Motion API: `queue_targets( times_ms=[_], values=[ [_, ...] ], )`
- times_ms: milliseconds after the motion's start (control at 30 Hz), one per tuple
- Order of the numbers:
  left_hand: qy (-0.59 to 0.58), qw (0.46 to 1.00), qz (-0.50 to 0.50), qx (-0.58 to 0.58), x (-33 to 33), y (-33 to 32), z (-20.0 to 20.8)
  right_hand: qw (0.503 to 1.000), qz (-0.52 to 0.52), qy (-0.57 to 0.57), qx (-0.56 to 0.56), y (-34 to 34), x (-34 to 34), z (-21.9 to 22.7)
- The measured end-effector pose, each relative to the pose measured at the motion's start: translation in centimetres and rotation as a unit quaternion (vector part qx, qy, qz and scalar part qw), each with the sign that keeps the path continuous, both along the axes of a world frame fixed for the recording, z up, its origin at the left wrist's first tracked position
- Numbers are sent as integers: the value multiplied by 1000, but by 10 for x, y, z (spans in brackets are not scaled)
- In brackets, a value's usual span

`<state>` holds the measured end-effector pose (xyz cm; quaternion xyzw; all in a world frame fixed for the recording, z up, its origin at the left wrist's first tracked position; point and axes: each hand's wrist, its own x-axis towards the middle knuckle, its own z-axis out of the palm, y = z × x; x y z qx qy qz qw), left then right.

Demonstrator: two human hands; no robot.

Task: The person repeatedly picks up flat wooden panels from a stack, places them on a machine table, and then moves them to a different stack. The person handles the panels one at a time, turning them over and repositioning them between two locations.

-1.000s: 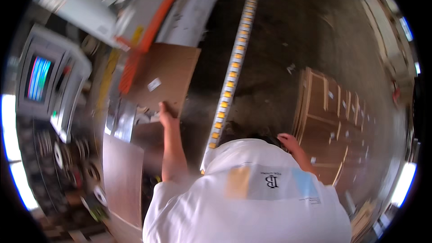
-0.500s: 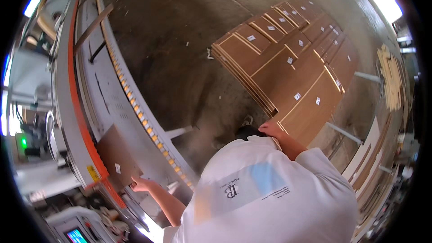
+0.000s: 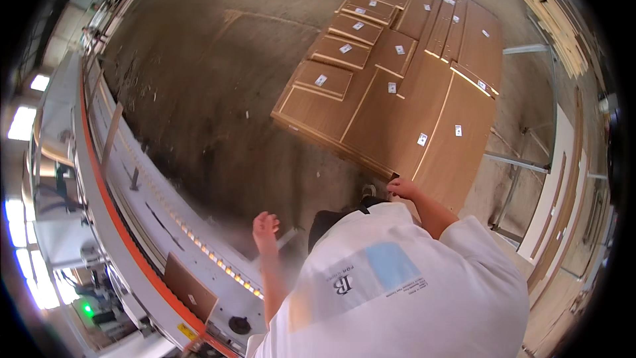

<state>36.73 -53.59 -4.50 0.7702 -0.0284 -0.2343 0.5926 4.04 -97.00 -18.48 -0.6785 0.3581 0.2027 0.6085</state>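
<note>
My left hand [image 3: 265,224] is raised in the air between the long machine and the panel stack, fingers loosely bent and apart, with nothing in it. A brown panel [image 3: 190,290] with a white label lies on the machine along its orange rail [image 3: 140,262], apart from that hand. My right hand [image 3: 402,187] is beside the near corner of a wide stack of brown wood panels [image 3: 371,119]. Its fingers are curled together and nothing shows in them; whether they touch the corner I cannot tell.
Smaller labelled panels [image 3: 341,51] lie on top of the stack. A row of yellow-lit rollers [image 3: 222,266] runs along the machine. At right stand a metal frame [image 3: 519,161], white and brown boards [image 3: 553,205] and a pile of pale wood strips [image 3: 555,30].
My left hand has let go of the panel on the machine and moved up and right. That panel now sits farther along the orange rail. My view has turned left; my right hand stays near the corner.
</note>
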Motion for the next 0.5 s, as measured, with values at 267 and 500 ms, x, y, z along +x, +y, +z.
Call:
queue_targets(
  times_ms=[267, 500],
  values=[
    [96, 942, -319, 38, 18, -155, -57, 962, -267, 55, -3, -15, -22, 7],
    [96, 778, -574, 239, 67, -288, -90, 903, -399, 141, 78, 24, -42, -8]
  ],
)
